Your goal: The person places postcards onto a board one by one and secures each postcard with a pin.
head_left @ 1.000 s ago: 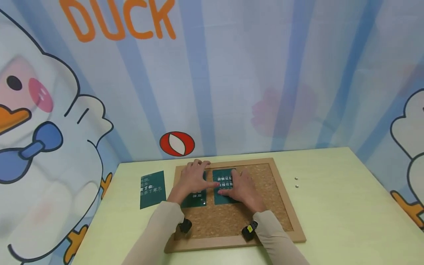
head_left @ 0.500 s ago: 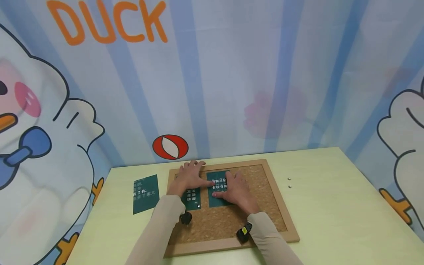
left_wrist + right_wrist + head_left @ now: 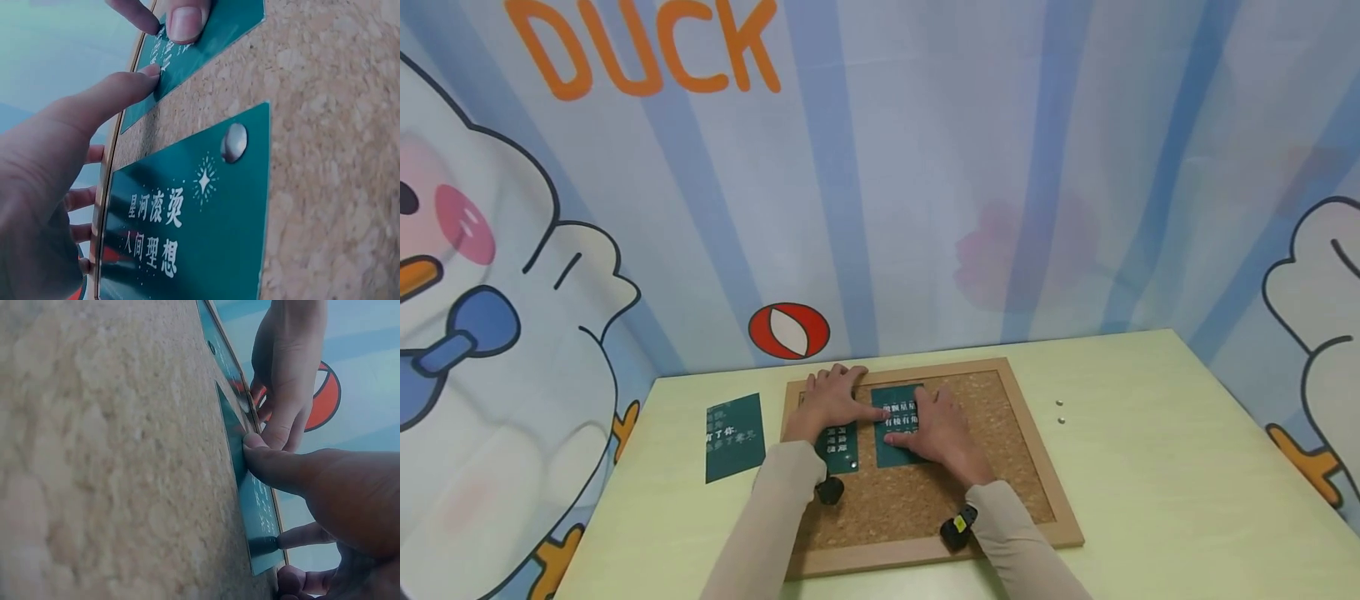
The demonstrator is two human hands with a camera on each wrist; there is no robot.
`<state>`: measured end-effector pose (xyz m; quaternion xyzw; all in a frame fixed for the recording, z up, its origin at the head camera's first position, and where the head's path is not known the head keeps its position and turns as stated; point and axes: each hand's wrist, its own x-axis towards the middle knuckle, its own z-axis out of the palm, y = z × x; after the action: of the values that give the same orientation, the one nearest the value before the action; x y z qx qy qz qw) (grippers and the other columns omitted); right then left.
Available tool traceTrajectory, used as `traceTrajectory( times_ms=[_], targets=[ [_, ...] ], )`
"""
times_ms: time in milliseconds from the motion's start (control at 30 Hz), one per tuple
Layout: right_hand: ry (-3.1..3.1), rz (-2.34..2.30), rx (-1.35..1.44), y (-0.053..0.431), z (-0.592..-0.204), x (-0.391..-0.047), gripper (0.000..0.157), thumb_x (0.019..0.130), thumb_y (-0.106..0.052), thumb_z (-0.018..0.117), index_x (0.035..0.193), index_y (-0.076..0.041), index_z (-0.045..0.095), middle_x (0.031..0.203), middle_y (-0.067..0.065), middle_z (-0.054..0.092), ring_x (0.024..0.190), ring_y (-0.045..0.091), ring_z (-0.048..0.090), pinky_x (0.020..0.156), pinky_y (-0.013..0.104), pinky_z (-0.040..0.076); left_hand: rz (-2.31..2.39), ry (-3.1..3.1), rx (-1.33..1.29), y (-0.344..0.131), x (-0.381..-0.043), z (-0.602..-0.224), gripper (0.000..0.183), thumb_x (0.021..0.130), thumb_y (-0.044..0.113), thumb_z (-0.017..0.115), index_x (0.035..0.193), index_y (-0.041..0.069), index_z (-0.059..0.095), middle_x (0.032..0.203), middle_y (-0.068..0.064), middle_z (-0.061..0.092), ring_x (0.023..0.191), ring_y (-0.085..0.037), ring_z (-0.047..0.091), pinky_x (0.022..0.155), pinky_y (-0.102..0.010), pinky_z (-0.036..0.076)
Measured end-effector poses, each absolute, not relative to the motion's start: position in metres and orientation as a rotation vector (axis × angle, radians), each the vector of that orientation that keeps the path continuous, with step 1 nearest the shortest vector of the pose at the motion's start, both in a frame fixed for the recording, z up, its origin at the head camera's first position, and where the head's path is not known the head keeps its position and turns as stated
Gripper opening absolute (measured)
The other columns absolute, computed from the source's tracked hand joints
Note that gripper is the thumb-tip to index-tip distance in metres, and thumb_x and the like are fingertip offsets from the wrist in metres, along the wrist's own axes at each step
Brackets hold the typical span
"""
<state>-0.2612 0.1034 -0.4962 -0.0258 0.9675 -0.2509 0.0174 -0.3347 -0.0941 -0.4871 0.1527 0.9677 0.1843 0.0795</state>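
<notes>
My left hand [image 3: 829,404] reaches over the upper left of a wood-framed cork board [image 3: 880,521]. Its outstretched thumb touches the left edge of a dark green card [image 3: 891,456] with white characters; its other fingers lie near the board's top frame. My right hand [image 3: 945,429] rests on that card's right part, thumb and index finger spread apart on its surface. Left of it, partly covered by my left hand and wrist, lies a second green card [image 3: 212,250] on the cork. A shiny silver thumbtack [image 3: 234,143] sits in that card's corner.
A third green card [image 3: 735,442] lies on the pale yellow table [image 3: 1165,467], left of the board. Two small silver thumbtacks [image 3: 1060,403] are on the table to the right. Behind the table hangs a printed duck backdrop [image 3: 925,183].
The head view has shifted slightly, so the board appears a little further left. Both hands keep nearly the same place on the card.
</notes>
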Motion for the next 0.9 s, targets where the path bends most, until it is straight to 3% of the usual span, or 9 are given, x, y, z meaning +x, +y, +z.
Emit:
traceTrajectory(
  times_ms=[200, 500, 700, 900],
  targets=[
    [2.923, -1.006, -0.157, 0.116, -0.493, -0.259, 0.096, 0.084, -0.052, 0.084, 0.154, 0.000, 0.043, 0.138, 0.029, 0.048, 0.112, 0.039, 0.057, 0.094, 0.055, 0.050, 0.530, 2.894, 0.426, -0.092, -0.334, -0.487, 0.095, 0.079, 0.065, 0.079, 0.157, 0.021, 0.046, 0.151, -0.014, 0.047, 0.141, -0.041, 0.037, 0.122, -0.063, 0.010],
    [2.918, -1.153, -0.217, 0.162, -0.465, -0.247, 0.082, 0.091, -0.043, 0.080, 0.152, -0.002, 0.044, 0.148, 0.031, 0.039, 0.130, 0.047, 0.049, 0.100, 0.064, 0.046, 0.543, 2.863, 0.395, -0.090, -0.336, -0.489, 0.096, 0.079, 0.063, 0.081, 0.158, 0.021, 0.044, 0.152, -0.015, 0.045, 0.142, -0.041, 0.035, 0.122, -0.063, 0.006],
    [3.022, -1.068, -0.235, 0.222, -0.448, -0.237, 0.074, 0.095, -0.037, 0.078, 0.148, 0.002, 0.045, 0.138, 0.033, 0.043, 0.118, 0.047, 0.054, 0.091, 0.062, 0.048, 0.576, 2.878, 0.418, -0.088, -0.333, -0.484, 0.096, 0.078, 0.063, 0.082, 0.156, 0.020, 0.047, 0.151, -0.015, 0.047, 0.140, -0.041, 0.038, 0.121, -0.064, 0.009],
    [3.059, -1.071, -0.205, 0.284, -0.458, -0.228, 0.062, 0.097, -0.032, 0.075, 0.140, 0.005, 0.049, 0.127, 0.035, 0.048, 0.111, 0.048, 0.054, 0.079, 0.057, 0.050, 0.548, 2.885, 0.406, -0.090, -0.334, -0.483, 0.095, 0.078, 0.064, 0.082, 0.156, 0.022, 0.047, 0.150, -0.013, 0.047, 0.138, -0.040, 0.039, 0.122, -0.063, 0.011]
  ],
)
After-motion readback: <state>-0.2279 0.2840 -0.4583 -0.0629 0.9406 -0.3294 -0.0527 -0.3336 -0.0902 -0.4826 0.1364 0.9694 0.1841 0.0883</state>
